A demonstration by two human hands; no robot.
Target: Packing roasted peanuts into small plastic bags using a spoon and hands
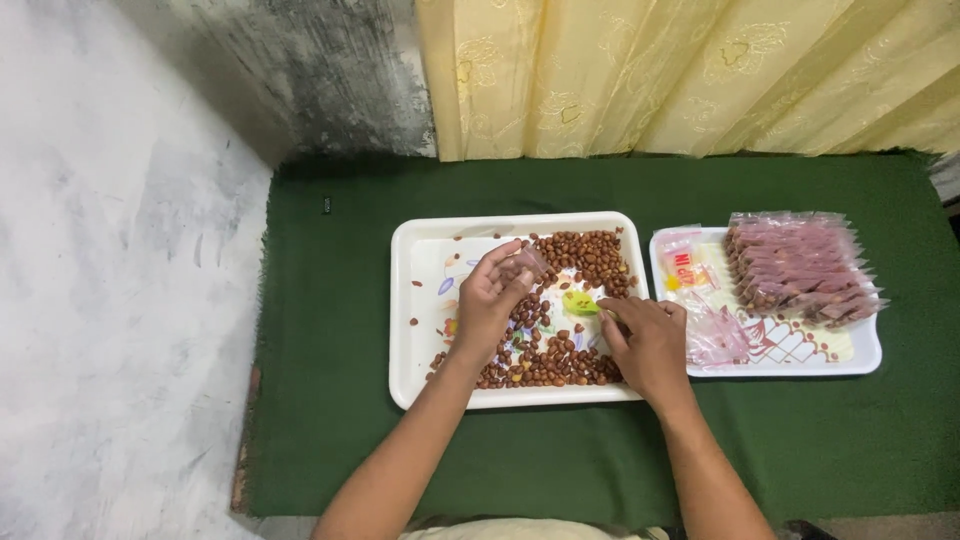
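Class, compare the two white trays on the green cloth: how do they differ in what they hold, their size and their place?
1. The left tray holds loose brown peanuts; the right tray holds a row of filled clear packets and some empty ones.
2. The left tray looks larger than the right tray.
3. Both hands, the left hand and right hand, work over the left tray; none is over the right tray.
Both are white, rectangular, and rest on the green cloth.

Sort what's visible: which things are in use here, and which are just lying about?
In use: left hand holding a small clear pouch; right hand on green scoop; peanuts; white tray.
Lying about: filled packets, empty pouches, curtain.
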